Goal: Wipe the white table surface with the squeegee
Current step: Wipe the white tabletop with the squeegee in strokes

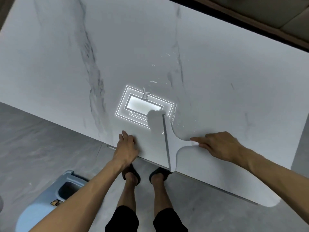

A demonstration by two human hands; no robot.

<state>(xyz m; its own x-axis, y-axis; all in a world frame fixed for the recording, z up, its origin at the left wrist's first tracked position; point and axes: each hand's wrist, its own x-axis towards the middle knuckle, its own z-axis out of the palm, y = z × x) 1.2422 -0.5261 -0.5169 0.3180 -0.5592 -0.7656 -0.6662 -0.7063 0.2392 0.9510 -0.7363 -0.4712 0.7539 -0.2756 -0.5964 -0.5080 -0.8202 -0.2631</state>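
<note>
At about 8 o'clock on the floor stands a pale blue bin (pixel 48 198) with a small, unreadable sticker on its rim. The left hand (pixel 126 147) lies flat on the near edge of the white, grey-veined bench (pixel 66 56), fingers spread and holding nothing, thumb side toward the middle. Just to its right, near 6 o'clock, the white squeegee (pixel 168 141) rests on the bench, its long grey blade edge running from the near rim up toward 12 o'clock and its flat white body narrowing to a handle that points toward 3 o'clock. The right hand (pixel 219 145) has its grip on that handle, fingers partly curled around the end with the index finger stretched along it. Above the squeegee a bright rectangular reflection of a ceiling lamp (pixel 143 105) shines on the bench, with small streaks of water (pixel 167 67) scattered toward 1 o'clock. No writing can be read anywhere.
</note>
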